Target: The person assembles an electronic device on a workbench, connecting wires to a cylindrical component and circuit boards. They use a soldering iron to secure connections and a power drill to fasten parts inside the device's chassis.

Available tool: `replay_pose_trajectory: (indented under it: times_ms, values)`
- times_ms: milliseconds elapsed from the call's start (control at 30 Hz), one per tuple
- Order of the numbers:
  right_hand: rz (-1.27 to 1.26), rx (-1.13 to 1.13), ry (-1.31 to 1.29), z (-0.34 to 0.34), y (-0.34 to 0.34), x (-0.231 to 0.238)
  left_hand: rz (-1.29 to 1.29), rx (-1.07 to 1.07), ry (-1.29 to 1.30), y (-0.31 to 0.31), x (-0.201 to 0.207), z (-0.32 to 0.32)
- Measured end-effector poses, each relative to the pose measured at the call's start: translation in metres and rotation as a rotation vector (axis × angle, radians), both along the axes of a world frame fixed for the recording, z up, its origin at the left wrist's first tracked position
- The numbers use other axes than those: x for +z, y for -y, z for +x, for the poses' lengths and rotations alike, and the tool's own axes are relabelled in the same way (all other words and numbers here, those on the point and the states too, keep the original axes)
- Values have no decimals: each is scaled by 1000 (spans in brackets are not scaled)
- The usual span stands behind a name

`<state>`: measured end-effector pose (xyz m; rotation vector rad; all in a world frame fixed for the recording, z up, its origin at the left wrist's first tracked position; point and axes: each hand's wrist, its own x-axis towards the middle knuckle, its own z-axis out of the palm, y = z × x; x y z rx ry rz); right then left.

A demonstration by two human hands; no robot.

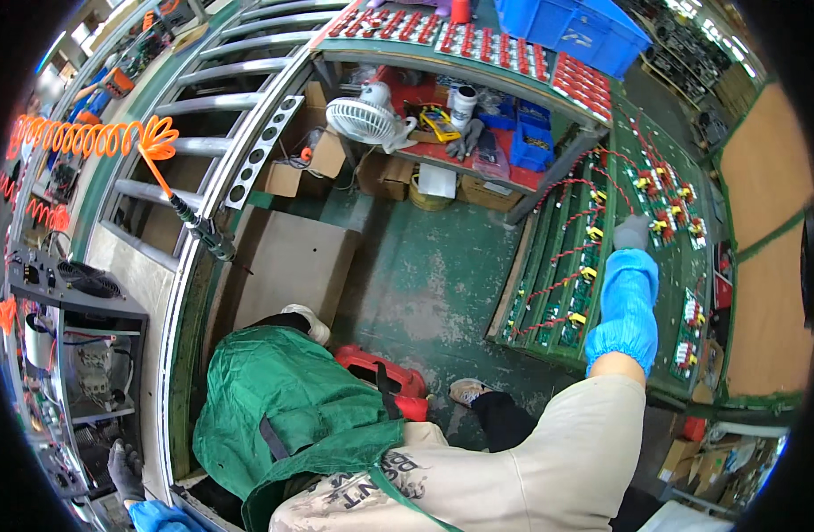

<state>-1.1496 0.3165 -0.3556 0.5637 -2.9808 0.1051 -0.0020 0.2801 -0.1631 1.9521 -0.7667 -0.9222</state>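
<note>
My right arm, in a blue sleeve cover, stretches across the green workbench (pixel 691 293) on the right. My right hand (pixel 631 232), in a grey glove, is beside a group of small white boards with red parts and yellow connectors (pixel 664 213); its fingers are hidden behind the back of the hand. Low on the left, my left hand (pixel 125 470), also grey-gloved, is near a dark metal cabinet (pixel 92 381) with wiring inside. Its fingers look extended, with nothing visible in them. More boards with red wires and yellow connectors (pixel 587 273) lie in rows on the bench's near side.
A screwdriver (pixel 203 232) hangs from an orange coiled hose (pixel 79 137) beside the roller conveyor (pixel 221 102). Ahead stands a shelf table with red-topped boards (pixel 491 49), a blue crate (pixel 575 31) and a white fan (pixel 363 115). A red object (pixel 385 377) is on the floor by my feet.
</note>
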Motion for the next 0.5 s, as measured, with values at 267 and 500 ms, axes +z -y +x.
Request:
replay_pose_trajectory:
  times_ms: [267,500]
  values:
    - [-478,-106,-24,90,-74,89,-49,-127,49,57,3,-86]
    - [-957,118,349,205,-98,131,-89,-587,56,82,13,-136]
